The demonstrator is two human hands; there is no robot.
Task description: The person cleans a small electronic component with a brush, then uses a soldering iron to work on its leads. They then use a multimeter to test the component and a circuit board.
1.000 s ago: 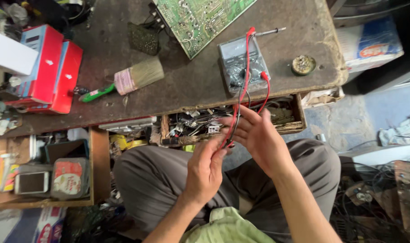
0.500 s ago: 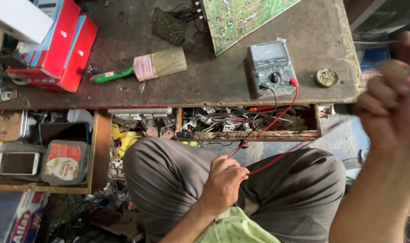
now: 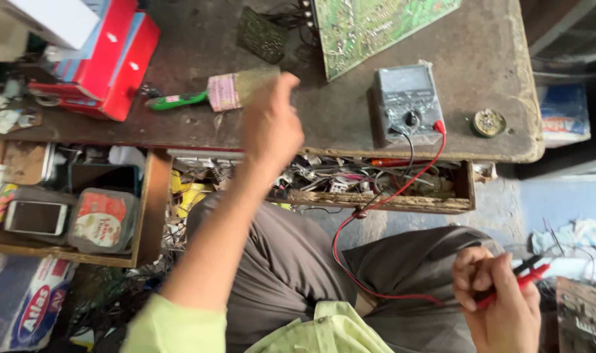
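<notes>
L hand [image 3: 270, 124] raised over the counter [image 3: 180, 127], grip loosely curled, holding nothing; paintbrush [image 3: 213, 95] lies just beyond it, long axis left-right, green handle pointing left. R hand [image 3: 501, 294], down by the lap, pinches red and black multimeter probes [image 3: 524, 271], well apart.

i am wearing a pale lime-green shirt, its sleeve ending high on my left arm so the forearm below is showing bare down to my left hand [image 3: 270, 127]. the shirt's hem is bunching in soft folds over my lap. i am wearing loose grey-brown trousers that are creasing across both thighs. my right hand [image 3: 501, 306] is showing bare too, with no ring, watch or glove on either one.
</notes>
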